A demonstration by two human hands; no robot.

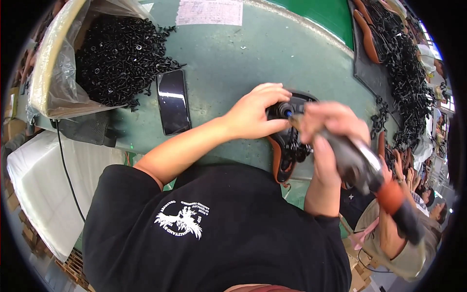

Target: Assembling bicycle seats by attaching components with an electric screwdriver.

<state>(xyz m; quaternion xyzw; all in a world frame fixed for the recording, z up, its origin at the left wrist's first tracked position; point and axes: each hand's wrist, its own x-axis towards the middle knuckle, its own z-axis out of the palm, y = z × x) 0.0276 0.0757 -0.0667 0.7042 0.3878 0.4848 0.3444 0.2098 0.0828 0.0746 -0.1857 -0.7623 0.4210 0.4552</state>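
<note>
A bicycle saddle (pixel 278 158) with brown-orange sides lies on the bench in front of me, its black underside turned up with metal fittings on it. My left hand (pixel 253 113) pinches a dark round part (pixel 280 110) at the saddle's far end between thumb and fingers. Gripped in my right hand (pixel 333 126) is a power screwdriver (pixel 357 163) with a grey body and an orange and black rear, smeared by motion. Its tip points at the round part, where a small blue spot shows. Whether the tip touches is too blurred to tell.
Black screws (pixel 116 58) fill a plastic-lined box (pixel 48 73) at the far left. Beside it lie a phone (pixel 173 102) and, farther back, a printed paper sheet (pixel 209 12). More saddles (pixel 367 36) and heaped black parts (pixel 411 82) sit at right. Another person's arm (pixel 389 233) is close by.
</note>
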